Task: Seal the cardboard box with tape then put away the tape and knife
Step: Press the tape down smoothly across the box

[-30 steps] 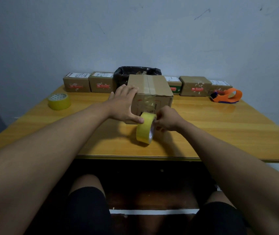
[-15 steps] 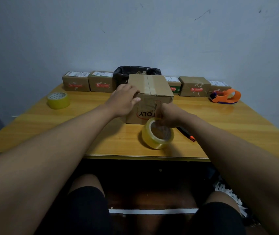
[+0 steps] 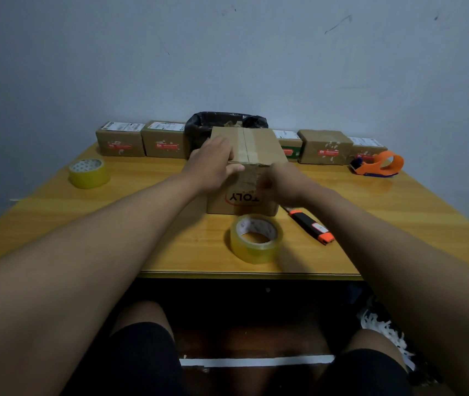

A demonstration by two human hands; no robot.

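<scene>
A brown cardboard box [image 3: 259, 145] stands in the middle of the wooden table, with clear tape along its top seam and down its front face. My left hand [image 3: 213, 165] lies on the box's left top edge, thumb along the front rim. My right hand [image 3: 280, 181] presses against the front face, its fingers blurred. A roll of clear yellowish tape [image 3: 256, 238] lies flat on the table in front of the box, touched by neither hand. An orange and black knife [image 3: 311, 227] lies to the right of the box, partly under my right forearm.
A second tape roll [image 3: 89, 172] sits at the far left. An orange tape dispenser [image 3: 380, 164] is at the back right. Several small sealed boxes [image 3: 120, 142] and a black-lined bin [image 3: 226, 124] line the wall. The table's front edge [image 3: 227, 274] runs just below the roll.
My right hand let go of the tape roll, which now lies flat on the table, and moved up onto the box's front face. My left hand slid up onto the box's top edge.
</scene>
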